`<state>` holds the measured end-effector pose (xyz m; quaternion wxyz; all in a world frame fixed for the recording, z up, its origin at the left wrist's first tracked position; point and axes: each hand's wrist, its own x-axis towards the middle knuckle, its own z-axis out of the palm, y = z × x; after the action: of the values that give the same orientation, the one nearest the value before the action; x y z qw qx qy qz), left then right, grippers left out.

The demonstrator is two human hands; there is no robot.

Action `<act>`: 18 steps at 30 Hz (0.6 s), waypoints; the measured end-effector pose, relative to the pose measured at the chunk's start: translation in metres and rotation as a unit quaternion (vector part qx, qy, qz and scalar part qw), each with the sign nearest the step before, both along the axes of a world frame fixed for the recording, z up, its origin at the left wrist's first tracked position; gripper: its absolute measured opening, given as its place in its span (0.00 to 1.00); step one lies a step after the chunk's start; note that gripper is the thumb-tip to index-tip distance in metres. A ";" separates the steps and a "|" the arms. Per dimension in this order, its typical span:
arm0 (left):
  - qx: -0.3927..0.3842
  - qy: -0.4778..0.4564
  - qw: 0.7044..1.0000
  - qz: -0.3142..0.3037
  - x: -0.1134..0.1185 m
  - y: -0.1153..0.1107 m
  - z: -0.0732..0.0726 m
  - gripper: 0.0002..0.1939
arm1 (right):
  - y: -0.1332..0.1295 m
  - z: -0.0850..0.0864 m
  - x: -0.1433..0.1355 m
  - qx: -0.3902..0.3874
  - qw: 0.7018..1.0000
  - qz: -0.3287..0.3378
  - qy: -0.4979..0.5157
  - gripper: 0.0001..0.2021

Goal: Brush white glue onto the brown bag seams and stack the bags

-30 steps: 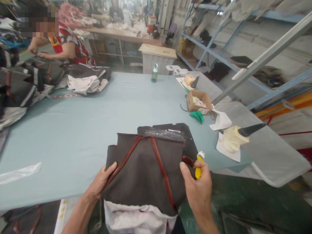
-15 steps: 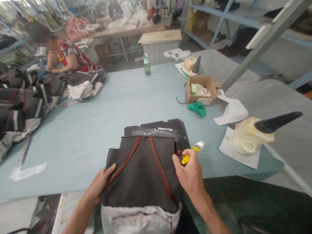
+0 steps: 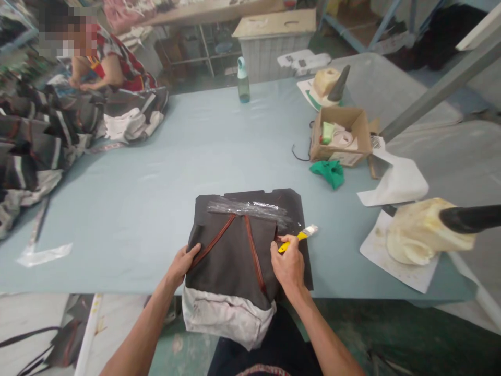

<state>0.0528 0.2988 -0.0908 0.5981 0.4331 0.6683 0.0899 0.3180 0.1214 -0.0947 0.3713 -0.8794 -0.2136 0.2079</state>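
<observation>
A dark grey fabric bag point(image 3: 230, 256) with reddish-brown trim and a pale lining at its lower end lies over the table's near edge. Under it is a dark flat panel point(image 3: 302, 216), its far strip glossy with a wet-looking coating point(image 3: 250, 207). My left hand point(image 3: 183, 262) grips the bag's left edge, thumb on top. In my right hand point(image 3: 288, 262) is a paintbrush point(image 3: 302, 236) with a yellow handle, its whitish bristles pointing right and away. The same hand is at the bag's right edge; whether it also pinches the fabric, I cannot tell.
On the right stand a cream container with a black brush handle point(image 3: 426, 230), a cardboard box point(image 3: 341, 138) and a green cloth point(image 3: 329, 172). A bottle point(image 3: 243, 83) stands at the back. Similar bags point(image 3: 43, 136) are heaped at left, where another person point(image 3: 113, 62) sits.
Both hands and the bag have moved forward onto the panel, and the bag's far edge now reaches the glossy strip. The paintbrush stays in my right hand. The camera view has tilted down.
</observation>
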 end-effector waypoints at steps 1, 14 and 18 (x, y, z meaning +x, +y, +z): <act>0.003 -0.003 1.000 -0.007 0.000 0.001 -0.002 0.25 | -0.001 -0.003 -0.001 0.003 1.000 -0.003 -0.003 0.15; 0.122 0.162 0.967 -0.155 0.008 0.022 -0.001 0.29 | -0.013 -0.043 0.004 -0.002 0.998 -0.047 -0.035 0.14; 0.268 0.235 0.910 -0.213 0.023 0.000 0.016 0.35 | -0.011 -0.052 0.002 0.004 0.996 -0.067 -0.058 0.14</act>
<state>0.0762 0.2986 -0.0744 0.2904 0.7178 0.6320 0.0314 0.3197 0.1106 -0.1465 0.3750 -0.9007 -0.1762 0.1309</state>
